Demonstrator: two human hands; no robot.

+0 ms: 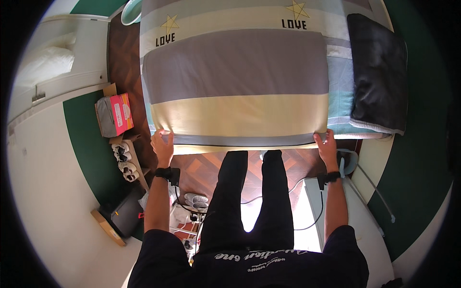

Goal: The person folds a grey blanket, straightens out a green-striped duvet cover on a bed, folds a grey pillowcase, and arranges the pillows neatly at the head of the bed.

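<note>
A striped quilt or bed cover (pixel 237 68) in grey and pale yellow lies spread over a bed, with star motifs and lettering on its farther part. Its near portion is folded over, and the near edge hangs at the bed's side in front of my legs. My left hand (pixel 164 144) grips the left corner of this edge, thumb on top. The right corner is pinched in my right hand (pixel 326 145). Both hands are level and far apart, with the edge fairly straight between them. A dark pillow (pixel 378 75) rests on the bed at the right.
At the left stand an open cardboard box (pixel 122 113) and a shoe rack (pixel 137 162) with shoes. Slippers (pixel 196 200) lie on the wooden floor behind me. A white table (pixel 311 212) is behind at the right, cables run near my legs, and a basin (pixel 132 12) stands far left.
</note>
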